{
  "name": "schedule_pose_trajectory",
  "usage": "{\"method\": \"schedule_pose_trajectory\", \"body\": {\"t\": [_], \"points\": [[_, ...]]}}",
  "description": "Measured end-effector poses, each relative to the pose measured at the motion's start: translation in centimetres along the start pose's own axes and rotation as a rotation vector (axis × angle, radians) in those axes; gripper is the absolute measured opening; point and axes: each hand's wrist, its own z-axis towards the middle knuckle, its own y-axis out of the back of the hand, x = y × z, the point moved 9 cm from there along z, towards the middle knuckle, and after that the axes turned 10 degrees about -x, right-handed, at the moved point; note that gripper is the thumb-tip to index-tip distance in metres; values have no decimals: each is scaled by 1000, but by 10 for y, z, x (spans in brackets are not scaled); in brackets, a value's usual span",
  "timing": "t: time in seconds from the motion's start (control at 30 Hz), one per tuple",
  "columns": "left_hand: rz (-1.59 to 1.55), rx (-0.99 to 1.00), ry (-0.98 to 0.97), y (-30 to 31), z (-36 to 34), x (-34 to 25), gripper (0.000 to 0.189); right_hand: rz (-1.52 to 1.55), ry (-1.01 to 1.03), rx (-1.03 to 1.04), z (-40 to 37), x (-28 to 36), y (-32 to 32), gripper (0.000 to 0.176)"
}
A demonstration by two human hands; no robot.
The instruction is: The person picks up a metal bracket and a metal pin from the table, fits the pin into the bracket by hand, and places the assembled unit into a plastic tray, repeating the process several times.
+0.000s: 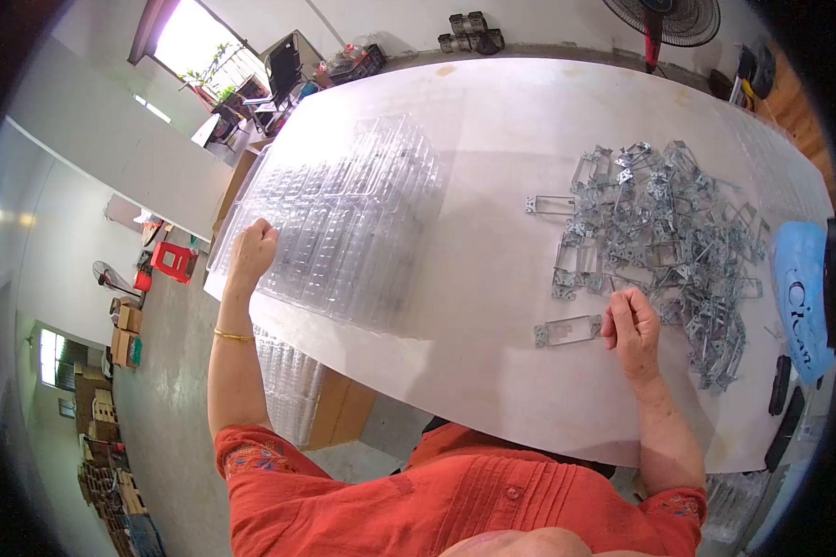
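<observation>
Nearest the camera, the person's orange-red sleeves led out over the white table [492,232]; a gold bangle [232,335] sat on the left wrist. The right hand [632,327] rested on the table at the right end of a single metal bracket [567,330] that lay flat, apart from the rest; its fingers [622,302] were curled close together and touched the bracket's end, though whether they actually gripped it could not be told. The left hand [254,244] lay farther out on the near left corner of a stack of clear plastic trays [353,213]; its fingers were bent into a loose fist against the plastic, and a firm hold on the tray edge could not be made out. Just beyond the right hand spread a tangled pile of metal brackets [664,218]; a blue plastic pack with white lettering [802,297] lay at the table's right edge. More clear trays [288,390] stood below the table on the left; a red stool [172,260] stood on the floor there. Past the far end of the table stood a fan [664,19].
</observation>
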Motion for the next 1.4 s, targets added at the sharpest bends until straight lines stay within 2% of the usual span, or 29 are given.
{"method": "schedule_pose_trajectory", "body": {"t": [0.73,1.03,1.2,1.4], "points": [[-19,13,20,0,-2,-5,26,-14,8,-7,0,-2,2,28],[-16,-29,-27,-4,2,4,27,0,8,0,0,-1,1,28],[-29,23,58,7,-4,-5,30,-13,5,-6,0,1,1,28],[-56,-85,61,25,-8,-5,32,29,-22,-11,-1,-2,1,26]]}}
